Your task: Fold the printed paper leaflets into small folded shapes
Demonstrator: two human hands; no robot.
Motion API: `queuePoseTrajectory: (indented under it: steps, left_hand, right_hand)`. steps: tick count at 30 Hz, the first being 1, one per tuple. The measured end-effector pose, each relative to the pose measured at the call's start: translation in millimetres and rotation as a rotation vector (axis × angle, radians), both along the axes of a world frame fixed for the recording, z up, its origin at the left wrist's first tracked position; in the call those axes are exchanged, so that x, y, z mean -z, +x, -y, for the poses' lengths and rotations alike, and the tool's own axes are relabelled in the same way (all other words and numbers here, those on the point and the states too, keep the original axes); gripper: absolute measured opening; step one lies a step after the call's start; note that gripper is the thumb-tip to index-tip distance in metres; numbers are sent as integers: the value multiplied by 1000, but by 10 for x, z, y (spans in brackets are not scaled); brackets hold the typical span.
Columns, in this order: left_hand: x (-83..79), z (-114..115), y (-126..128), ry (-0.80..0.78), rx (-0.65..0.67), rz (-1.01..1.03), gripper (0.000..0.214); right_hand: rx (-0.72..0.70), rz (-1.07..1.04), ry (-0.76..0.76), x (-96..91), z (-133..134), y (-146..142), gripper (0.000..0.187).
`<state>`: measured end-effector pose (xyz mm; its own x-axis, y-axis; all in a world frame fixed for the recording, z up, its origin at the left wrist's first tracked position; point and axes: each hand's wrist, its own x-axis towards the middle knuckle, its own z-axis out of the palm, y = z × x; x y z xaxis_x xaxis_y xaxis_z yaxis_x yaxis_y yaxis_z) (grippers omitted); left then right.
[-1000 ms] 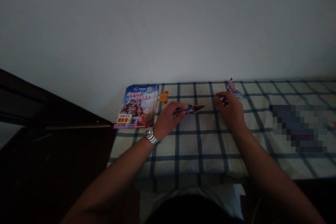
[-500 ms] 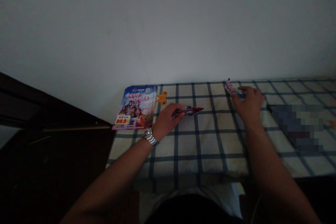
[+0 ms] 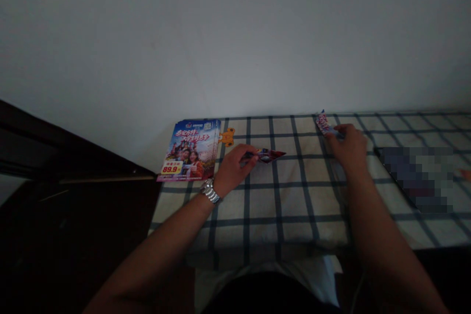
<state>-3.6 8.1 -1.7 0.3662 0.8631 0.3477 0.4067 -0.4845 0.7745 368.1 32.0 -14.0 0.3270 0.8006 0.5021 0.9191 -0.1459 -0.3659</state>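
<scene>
My left hand (image 3: pixel 234 167), with a silver watch at the wrist, pinches the left end of a small folded paper (image 3: pixel 271 155). This paper is dark and colourful and comes to a point on the right. Farther right, my right hand (image 3: pixel 346 144) has its thumb and fingers closed round a second folded paper (image 3: pixel 322 121), blue and pink, whose tip sticks up toward the wall. My fingers hide its lower part. Beside my left hand lies a stack of printed flyers (image 3: pixel 189 149), showing two people and the price 89.9.
A checked cloth (image 3: pixel 261 206) covers the table, which stands against a pale wall (image 3: pixel 257 39). An orange bear figure (image 3: pixel 227 137) shows beside the flyers. A dark flat object with a blurred-out surface (image 3: pixel 415 179) lies at right. Another person's fingertips (image 3: pixel 465 174) show at the right edge.
The fingers of my right hand have drawn closer together round the blue and pink paper, which has shifted very slightly. My left hand and its paper have hardly moved.
</scene>
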Motion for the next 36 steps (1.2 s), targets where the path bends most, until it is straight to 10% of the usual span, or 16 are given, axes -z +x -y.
queuePoseTrajectory:
  steps: [36]
  left_hand:
    - [6,1,10,-58,-44,45,17]
  right_hand:
    - [-691,-711,-77,-92,222,-910,32]
